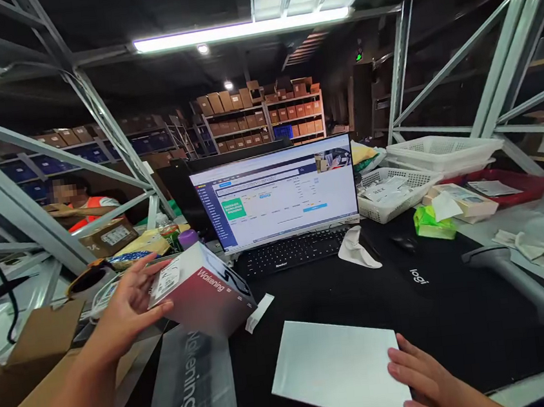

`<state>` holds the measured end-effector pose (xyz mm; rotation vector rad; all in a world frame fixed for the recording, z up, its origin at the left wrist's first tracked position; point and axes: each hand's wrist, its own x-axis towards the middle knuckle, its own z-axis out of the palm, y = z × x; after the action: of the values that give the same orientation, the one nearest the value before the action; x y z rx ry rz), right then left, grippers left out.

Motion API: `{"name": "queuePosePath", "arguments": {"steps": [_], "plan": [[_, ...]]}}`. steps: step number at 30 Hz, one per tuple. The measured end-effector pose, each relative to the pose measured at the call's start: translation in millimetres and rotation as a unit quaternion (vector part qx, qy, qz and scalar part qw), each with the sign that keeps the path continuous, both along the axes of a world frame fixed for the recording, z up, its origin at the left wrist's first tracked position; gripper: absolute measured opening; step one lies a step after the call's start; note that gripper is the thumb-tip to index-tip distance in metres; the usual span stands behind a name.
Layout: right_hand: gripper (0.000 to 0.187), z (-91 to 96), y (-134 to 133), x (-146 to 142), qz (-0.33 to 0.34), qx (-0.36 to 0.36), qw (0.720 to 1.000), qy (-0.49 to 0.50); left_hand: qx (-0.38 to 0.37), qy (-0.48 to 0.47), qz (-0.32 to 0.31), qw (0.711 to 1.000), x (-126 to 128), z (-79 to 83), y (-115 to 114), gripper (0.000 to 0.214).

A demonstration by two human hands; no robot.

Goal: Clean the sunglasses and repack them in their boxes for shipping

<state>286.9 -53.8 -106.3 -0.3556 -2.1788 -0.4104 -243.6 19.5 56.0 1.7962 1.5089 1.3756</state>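
My left hand [131, 302] grips a red and white box printed "Wakening" [208, 294] by its left end, thumb and fingers on either side. The box is tilted, with a white label towards my palm. Under it lies a clear plastic bag [189, 393] with black lettering. At the front of the desk, my right hand [423, 375] holds the right edge of a plain white box [340, 368], fingers resting on its top; the thumb is hidden. Between the two boxes a small white paper strip [260, 313] lies on the black mat.
Behind are a lit monitor [281, 196] and a keyboard [291, 252]. To the right sit a barcode scanner [518, 281], a mouse [405, 243], a green tissue pack [434, 222] and white baskets [397, 193]. An open carton [30, 358] stands left; a person [87, 203] sits beyond the frame.
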Motion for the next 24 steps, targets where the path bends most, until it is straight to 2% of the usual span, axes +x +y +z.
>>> {"name": "queuePosePath", "arguments": {"steps": [4,6,8,11,13,15,17,18,22,24], "plan": [[0.029,-17.2,8.4,6.1,0.013,0.074,0.996,-0.052,-0.040,0.025,-0.013,0.999,15.4,-18.1,7.8,0.095],[0.027,-25.4,14.7,9.8,0.034,0.139,0.987,-0.077,-0.055,0.031,-0.027,0.998,22.2,-26.5,14.5,0.093],[0.027,-29.4,21.4,13.3,0.067,0.225,0.966,-0.106,-0.063,0.033,-0.039,0.997,26.6,-32.6,20.3,0.090],[0.035,-25.8,28.4,18.9,0.080,0.345,0.919,-0.174,-0.058,0.026,-0.050,0.997,30.1,-36.4,24.3,0.082],[0.046,-19.1,29.6,21.8,0.072,0.400,0.889,-0.214,-0.051,0.017,-0.053,0.997,31.5,-36.1,23.5,0.076],[0.053,-11.4,28.7,21.6,0.062,0.426,0.870,-0.239,-0.044,0.009,-0.053,0.998,32.5,-35.2,20.9,0.075],[0.050,-3.5,26.8,16.4,0.067,0.431,0.860,-0.264,-0.035,0.001,-0.049,0.998,32.7,-34.9,17.7,0.075],[0.048,0.8,25.7,12.3,0.071,0.411,0.862,-0.289,-0.032,-0.002,-0.047,0.998,32.4,-35.4,16.2,0.075],[0.041,24.6,19.4,-4.7,0.119,0.229,0.894,-0.367,-0.023,-0.014,-0.035,0.999,29.8,-41.6,11.9,0.070],[0.040,41.5,14.8,-9.4,0.166,0.185,0.894,-0.371,-0.019,-0.023,-0.032,0.999,28.8,-46.7,10.9,0.071]]}}
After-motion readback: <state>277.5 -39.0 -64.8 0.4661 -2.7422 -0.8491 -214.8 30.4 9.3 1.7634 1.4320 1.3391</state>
